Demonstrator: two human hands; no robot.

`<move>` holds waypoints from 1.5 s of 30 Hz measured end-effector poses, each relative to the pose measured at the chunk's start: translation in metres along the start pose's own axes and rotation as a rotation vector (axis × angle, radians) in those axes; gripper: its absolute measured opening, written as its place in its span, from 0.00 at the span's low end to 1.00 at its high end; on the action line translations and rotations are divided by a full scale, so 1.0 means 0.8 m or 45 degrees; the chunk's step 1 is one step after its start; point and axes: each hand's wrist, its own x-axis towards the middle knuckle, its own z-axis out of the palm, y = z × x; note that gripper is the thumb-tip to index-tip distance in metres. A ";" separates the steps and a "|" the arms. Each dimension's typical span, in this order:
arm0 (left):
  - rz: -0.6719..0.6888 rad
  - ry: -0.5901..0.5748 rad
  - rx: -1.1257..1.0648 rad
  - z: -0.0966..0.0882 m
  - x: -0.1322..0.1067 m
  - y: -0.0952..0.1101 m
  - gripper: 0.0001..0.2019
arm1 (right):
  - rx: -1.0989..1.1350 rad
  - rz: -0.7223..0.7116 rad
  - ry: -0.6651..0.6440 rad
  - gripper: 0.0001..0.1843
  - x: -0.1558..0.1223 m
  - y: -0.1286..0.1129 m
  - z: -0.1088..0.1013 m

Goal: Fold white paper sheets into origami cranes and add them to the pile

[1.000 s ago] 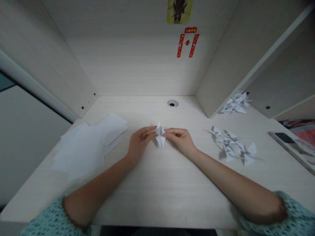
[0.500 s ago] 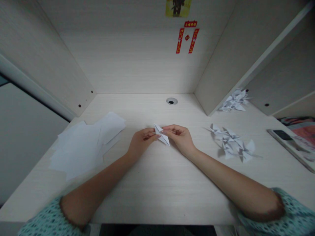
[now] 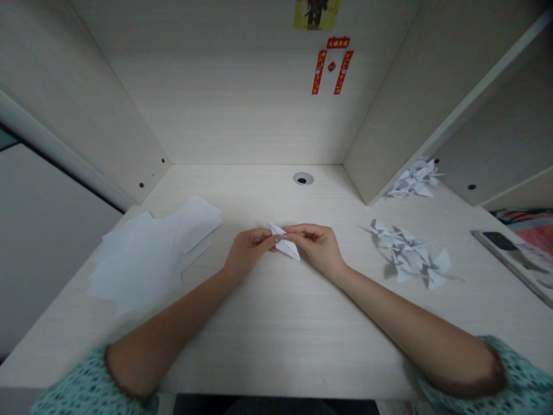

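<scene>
A small piece of folded white paper [image 3: 288, 249], narrow and diamond-shaped, is held between my two hands above the middle of the desk. My left hand [image 3: 250, 246] pinches its left side, thumb on top. From the other side my right hand [image 3: 317, 242] grips it with thumb and fingers. Both thumb tips meet near the centre of the fold and cover part of it. The fingers beneath the paper are partly hidden.
White paper sheets [image 3: 142, 259] lie in a loose pile at left. Folded paper cranes [image 3: 406, 248] sit at right, with another heap of them [image 3: 415, 178] by the divider [image 3: 389, 115]. A phone [image 3: 505, 248] rests at far right. A cable hole [image 3: 303, 178] is at the back.
My thumbs have come together over the middle of the folded paper, covering more of it. The paper is slightly lower in view, and the whole view has shifted a little.
</scene>
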 end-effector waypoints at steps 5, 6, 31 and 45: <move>-0.016 0.015 -0.052 0.000 0.001 0.004 0.15 | -0.094 -0.167 -0.007 0.07 -0.001 0.001 -0.002; -0.031 0.021 -0.076 0.000 0.001 0.005 0.15 | -0.108 -0.192 -0.018 0.07 -0.001 0.000 -0.001; 0.053 0.175 -0.068 0.001 -0.003 0.009 0.17 | 0.110 0.042 -0.097 0.21 -0.001 -0.003 0.006; 0.209 0.202 0.046 -0.001 -0.002 0.004 0.17 | -0.119 0.190 -0.254 0.17 -0.003 -0.003 0.002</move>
